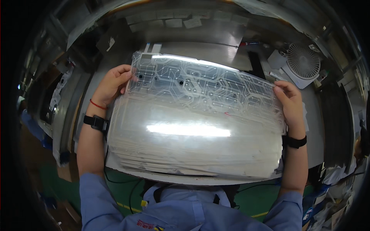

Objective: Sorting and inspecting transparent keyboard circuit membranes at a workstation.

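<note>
Here, a clear circuit sheet [208,86] held by its edges

In the head view, the left hand [115,81] pinches the left edge between thumb and fingers, and the right hand [288,102] closes likewise on the upper right corner. The sheet is thin, glossy plastic with pale angular traces and small dots, lying over the far part of a shiny stack of sheets [192,150], its near edge unevenly layered, on a pale surface [313,131]. Red lettering [145,223] on the blue shirt [223,217] is too small to read
</note>
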A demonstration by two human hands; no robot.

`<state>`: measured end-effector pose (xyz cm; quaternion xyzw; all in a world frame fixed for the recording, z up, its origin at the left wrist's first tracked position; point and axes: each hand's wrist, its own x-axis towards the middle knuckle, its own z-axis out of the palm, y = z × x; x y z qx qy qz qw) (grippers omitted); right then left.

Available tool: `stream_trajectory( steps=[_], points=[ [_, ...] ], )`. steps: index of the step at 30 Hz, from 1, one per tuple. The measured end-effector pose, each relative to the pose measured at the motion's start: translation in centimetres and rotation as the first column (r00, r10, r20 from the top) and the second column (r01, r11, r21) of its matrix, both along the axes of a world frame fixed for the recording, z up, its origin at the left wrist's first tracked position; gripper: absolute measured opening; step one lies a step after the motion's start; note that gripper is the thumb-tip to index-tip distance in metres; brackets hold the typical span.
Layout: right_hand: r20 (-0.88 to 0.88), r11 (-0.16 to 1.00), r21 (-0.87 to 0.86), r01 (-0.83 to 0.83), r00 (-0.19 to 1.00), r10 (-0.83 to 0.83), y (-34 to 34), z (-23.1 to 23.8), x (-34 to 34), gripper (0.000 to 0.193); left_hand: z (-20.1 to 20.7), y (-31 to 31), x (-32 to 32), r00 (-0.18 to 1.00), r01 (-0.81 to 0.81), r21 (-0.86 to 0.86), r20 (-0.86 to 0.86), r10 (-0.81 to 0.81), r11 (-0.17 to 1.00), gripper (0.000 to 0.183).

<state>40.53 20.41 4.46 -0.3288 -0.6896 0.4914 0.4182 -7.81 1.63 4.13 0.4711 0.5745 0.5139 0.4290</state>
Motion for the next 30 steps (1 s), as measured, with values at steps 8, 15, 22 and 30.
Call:
stream_trajectory(
  steps=[8,15,22,30],
  points=[
    [-0.354,0.982,-0.187,-0.027,0.934,-0.042,1.5,-0.7,0.6,0.045,3.8,0.9,-1.6,0.986,-0.102,0.294,-0.094,0.135,0.950,0.012],
    [-0.349,0.980,-0.182,0.077,0.927,-0.138,3.4,-2.7,1.5,0.060,13.7,5.1,6.0,0.999,0.033,0.347,-0.042,-0.019,0.937,0.017],
    [-0.279,0.985,-0.174,0.021,0.958,-0.070,2.8,-1.4,1.6,0.060,17.8,16.8,18.3,0.972,0.053,0.388,0.193,-0.138,0.920,0.022],
    [0.019,0.994,-0.095,-0.057,0.998,0.059,2.1,-1.6,1.3,0.034,17.5,20.1,25.6,0.943,0.131,0.353,0.243,-0.226,0.926,0.040]
  ],
)
